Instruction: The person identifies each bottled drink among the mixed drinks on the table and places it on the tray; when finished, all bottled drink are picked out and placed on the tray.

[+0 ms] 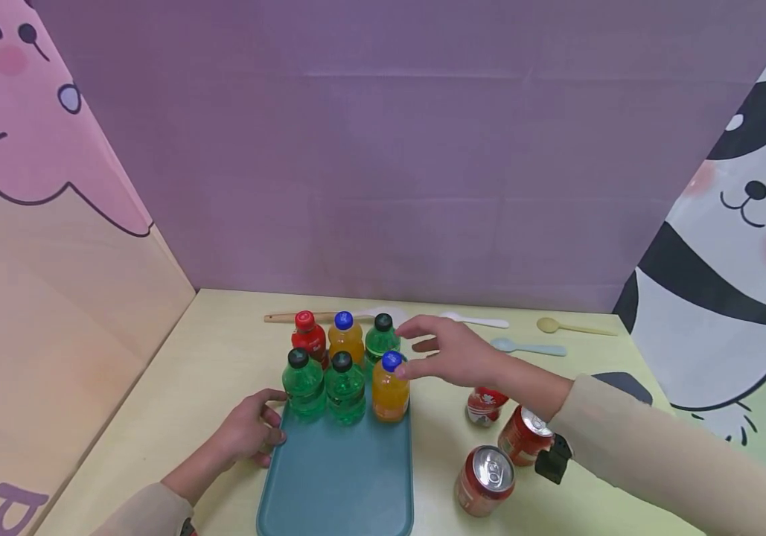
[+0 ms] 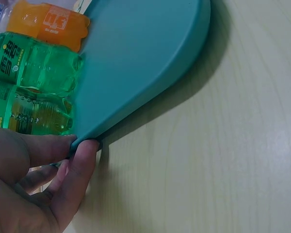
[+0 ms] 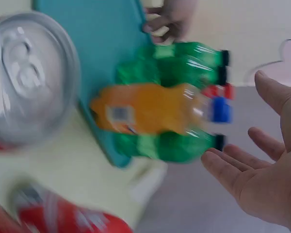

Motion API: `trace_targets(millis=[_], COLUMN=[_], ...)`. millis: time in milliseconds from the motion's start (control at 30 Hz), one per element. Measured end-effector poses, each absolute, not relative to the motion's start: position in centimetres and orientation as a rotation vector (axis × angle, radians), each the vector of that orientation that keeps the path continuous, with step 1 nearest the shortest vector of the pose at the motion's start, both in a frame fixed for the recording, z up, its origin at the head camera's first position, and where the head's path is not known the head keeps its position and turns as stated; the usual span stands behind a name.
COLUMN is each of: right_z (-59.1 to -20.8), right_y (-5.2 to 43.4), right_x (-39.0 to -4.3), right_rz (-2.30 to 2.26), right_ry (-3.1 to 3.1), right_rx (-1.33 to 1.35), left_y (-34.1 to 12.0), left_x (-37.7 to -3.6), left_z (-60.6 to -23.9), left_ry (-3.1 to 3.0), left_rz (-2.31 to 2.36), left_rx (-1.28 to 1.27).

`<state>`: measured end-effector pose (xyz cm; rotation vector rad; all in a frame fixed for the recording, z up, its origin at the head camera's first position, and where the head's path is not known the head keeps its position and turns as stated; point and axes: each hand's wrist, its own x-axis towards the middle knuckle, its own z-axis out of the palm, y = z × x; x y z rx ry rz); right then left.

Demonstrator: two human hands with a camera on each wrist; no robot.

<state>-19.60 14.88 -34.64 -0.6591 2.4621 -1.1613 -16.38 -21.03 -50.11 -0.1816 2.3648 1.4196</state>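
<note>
A person's right hand (image 1: pixel 452 356) is hovering open-fingered just above the orange bottle (image 1: pixel 390 391) on the teal tray (image 1: pixel 339 476), likely light, rigid and slippery, best gripped round its body, while the left hand (image 1: pixel 249 432) is pinching the tray's edge

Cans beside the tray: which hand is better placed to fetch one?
Probably the right hand: open, empty, on the same side as the cans. The left hand grips the tray edge on the far side.

Bright, even light — soft shadow beside the tray (image 2: pixel 150 53) — and the right wrist view is motion-blurred.
</note>
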Motion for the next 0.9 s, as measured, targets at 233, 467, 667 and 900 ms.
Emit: trace_targets(millis=[233,467,667,900], right_z=[-31.0,-32.7,-36.0,-38.9], right_y=[19.5,25.1,28.0,28.4], right_x=[-18.8,-18.1,-17.5,-17.3], right_rz=[-1.111,-1.056,-0.987,-1.081], right_ry=[2.636,2.702,2.733,2.648], right_rx=[-0.682,-0.576,-0.482,-0.455], left_y=[-21.0,-21.1,-21.1,-21.1], left_x=[-16.4,-16.4,-16.5,-16.4], left_z=[-50.1,-50.1,-50.2,-50.1], left_ry=[2.359,2.36,2.367,2.356], left_rz=[1.414,1.41,1.411,1.423], left_rx=[-0.183,-0.196,-0.182,-0.187])
